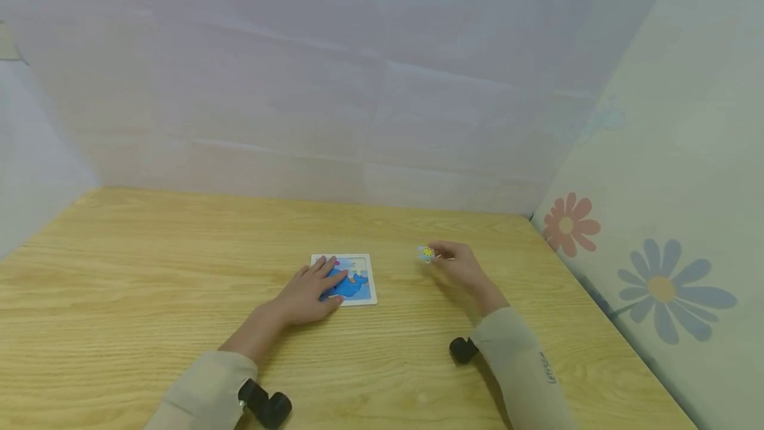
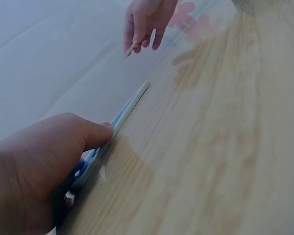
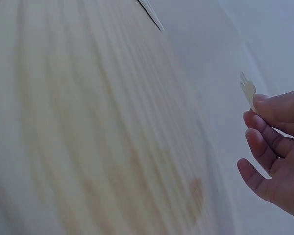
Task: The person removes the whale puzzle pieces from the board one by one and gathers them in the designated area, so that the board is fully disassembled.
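A square jigsaw puzzle (image 1: 361,290) with a white frame and a blue whale picture lies flat on the wooden table. My left hand (image 1: 308,292) rests on its left part with fingers spread, hiding some of the picture; the thumb lies near the lower edge. Right of the puzzle, my right hand (image 1: 459,263) pinches a small puzzle piece (image 1: 426,253) bearing a yellow sun on light blue. In the right wrist view the thin puzzle piece (image 3: 248,92) shows edge-on between thumb and index finger, raised above the table, the other fingers loosely bent.
The wooden table (image 1: 149,271) ends at a pale cloth wall (image 1: 268,85) at the back. On the right stands a wall panel printed with a red flower (image 1: 567,224) and a blue flower (image 1: 661,289). Black wrist cameras sit by both sleeves.
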`<state>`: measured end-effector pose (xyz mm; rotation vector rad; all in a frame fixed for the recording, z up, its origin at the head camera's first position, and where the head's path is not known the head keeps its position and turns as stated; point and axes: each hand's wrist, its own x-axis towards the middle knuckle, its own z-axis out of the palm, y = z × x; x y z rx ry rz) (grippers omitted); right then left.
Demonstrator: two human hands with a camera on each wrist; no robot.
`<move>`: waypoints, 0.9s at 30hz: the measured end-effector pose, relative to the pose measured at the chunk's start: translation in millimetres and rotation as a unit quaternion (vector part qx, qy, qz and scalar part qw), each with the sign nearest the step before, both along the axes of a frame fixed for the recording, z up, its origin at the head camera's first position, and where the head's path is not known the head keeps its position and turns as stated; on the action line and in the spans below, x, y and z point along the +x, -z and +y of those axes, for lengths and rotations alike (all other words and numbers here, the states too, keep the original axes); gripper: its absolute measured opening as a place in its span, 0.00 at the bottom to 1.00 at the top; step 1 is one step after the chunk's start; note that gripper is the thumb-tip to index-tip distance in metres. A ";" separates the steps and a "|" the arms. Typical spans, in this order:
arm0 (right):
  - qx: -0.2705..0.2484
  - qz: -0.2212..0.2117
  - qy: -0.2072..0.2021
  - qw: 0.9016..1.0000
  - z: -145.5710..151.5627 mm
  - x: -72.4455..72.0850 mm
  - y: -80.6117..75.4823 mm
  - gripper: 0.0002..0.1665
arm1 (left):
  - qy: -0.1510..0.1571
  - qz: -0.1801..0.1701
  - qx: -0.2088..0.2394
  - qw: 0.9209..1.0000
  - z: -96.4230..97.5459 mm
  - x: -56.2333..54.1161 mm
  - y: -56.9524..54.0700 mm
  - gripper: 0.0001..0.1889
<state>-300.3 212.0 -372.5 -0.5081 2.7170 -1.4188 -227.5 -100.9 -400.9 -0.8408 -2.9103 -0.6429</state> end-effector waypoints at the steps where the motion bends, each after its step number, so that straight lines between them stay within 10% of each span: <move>1: 0.001 0.001 0.001 1.000 4.1 0.0 0.3 0.20 | 0.000 0.000 -0.001 1.000 0.1 -0.3 0.4 0.27; 27: -0.006 -0.033 0.061 0.998 57.1 -9.5 17.9 0.21 | 0.001 0.024 0.044 0.999 -0.9 1.5 2.3 0.30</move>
